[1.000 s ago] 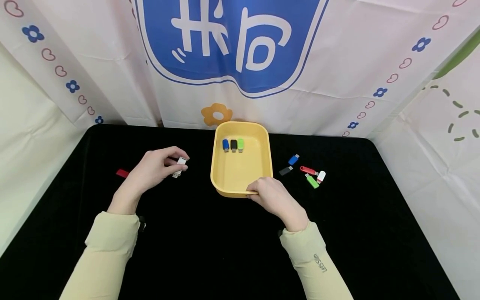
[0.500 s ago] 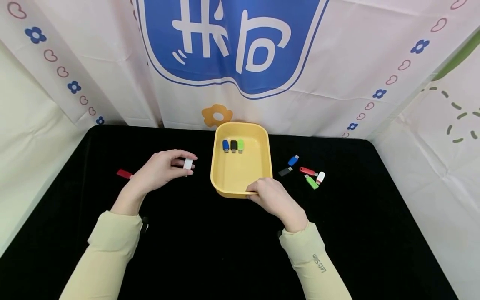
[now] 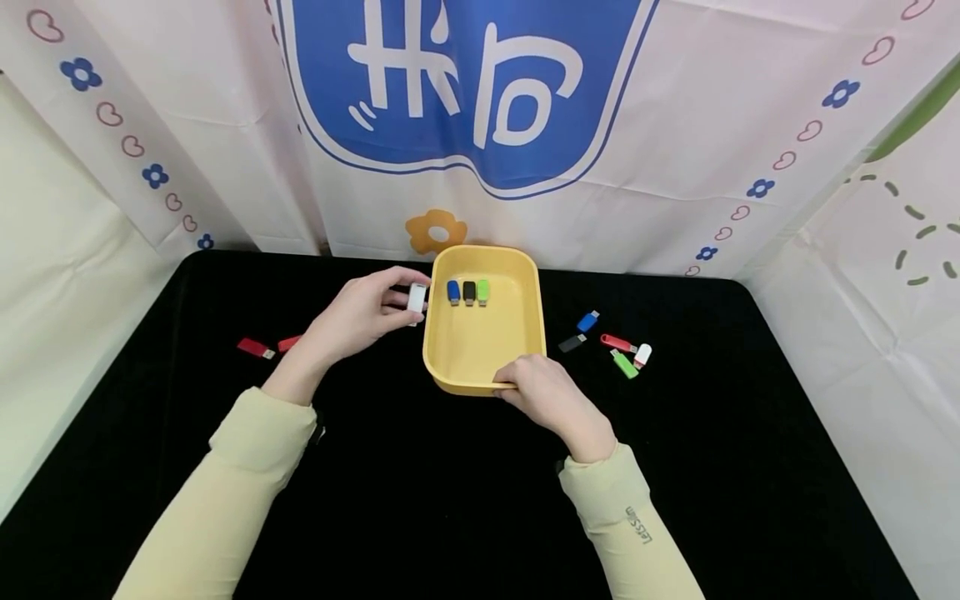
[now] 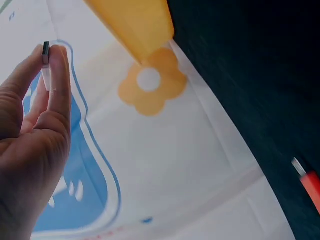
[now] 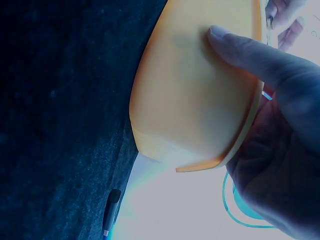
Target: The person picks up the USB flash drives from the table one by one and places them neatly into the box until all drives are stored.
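Head view: the left hand (image 3: 360,312) pinches a white stick (image 3: 416,297) just outside the bin (image 3: 487,354), beside its left wall; whether the two touch I cannot tell. The right hand (image 3: 543,392) grips the bin's rim at the near right corner. In the bin, toward its far left, a blue stick (image 3: 453,292), a black stick (image 3: 469,292) and a green stick (image 3: 483,291) lie in a row, metal ends toward the near rim. Right of the bin lie a second blue stick (image 3: 587,322), a grey stick (image 3: 572,342), a red stick (image 3: 617,342), a white-and-red stick (image 3: 642,356) and a second green stick (image 3: 623,363). Well left of the bin are two more red sticks (image 3: 255,347), one partly behind the left wrist.

Left wrist view: thumb and fingers pinch the white stick, its slotted end showing at the fingertips, near the bin.

Right wrist view: the thumb (image 5: 240,50) presses the bin's outer wall; the other fingers are shadowed.
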A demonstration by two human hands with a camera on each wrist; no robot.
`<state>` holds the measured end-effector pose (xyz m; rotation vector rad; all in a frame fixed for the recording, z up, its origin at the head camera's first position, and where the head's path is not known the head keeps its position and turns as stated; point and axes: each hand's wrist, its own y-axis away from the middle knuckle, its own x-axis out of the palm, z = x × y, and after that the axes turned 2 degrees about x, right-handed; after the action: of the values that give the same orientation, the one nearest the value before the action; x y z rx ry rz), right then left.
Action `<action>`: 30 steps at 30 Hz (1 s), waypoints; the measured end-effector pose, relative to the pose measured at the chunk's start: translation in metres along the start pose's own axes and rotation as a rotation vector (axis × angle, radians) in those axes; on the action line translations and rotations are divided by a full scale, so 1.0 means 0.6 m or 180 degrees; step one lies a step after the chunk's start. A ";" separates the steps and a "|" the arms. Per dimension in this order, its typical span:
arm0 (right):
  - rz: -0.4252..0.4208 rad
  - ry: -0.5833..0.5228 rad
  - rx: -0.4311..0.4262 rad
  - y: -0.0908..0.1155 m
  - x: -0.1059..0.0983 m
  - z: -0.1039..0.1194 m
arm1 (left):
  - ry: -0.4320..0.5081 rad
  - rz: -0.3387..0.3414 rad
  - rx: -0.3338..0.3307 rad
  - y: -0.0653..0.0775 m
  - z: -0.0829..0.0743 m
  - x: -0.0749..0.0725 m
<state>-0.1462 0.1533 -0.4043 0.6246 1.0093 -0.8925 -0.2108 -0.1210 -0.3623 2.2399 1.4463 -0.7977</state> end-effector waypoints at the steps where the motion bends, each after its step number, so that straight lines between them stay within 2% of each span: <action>1: 0.0002 -0.0001 -0.0004 0.000 0.001 -0.001 | -0.0004 -0.0006 0.0018 -0.006 -0.004 0.005; 7: -0.0007 0.0040 -0.0038 -0.002 0.003 -0.003 | -0.0059 -0.0029 0.0132 -0.037 -0.025 0.034; 15: -0.0023 0.0085 -0.0048 -0.002 0.001 -0.002 | -0.0285 -0.0074 0.0174 -0.078 -0.034 0.068; 22: -0.0028 0.0088 -0.0090 -0.001 0.001 -0.005 | -0.0352 0.0016 0.0274 -0.116 -0.037 0.090; 30: 0.0003 0.0035 -0.0087 -0.002 0.001 -0.005 | -0.0348 0.0195 0.0242 -0.156 -0.037 0.105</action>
<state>-0.1486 0.1550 -0.4060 0.6075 1.0293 -0.8740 -0.2702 -0.0246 -0.3840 2.2463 1.3116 -0.9542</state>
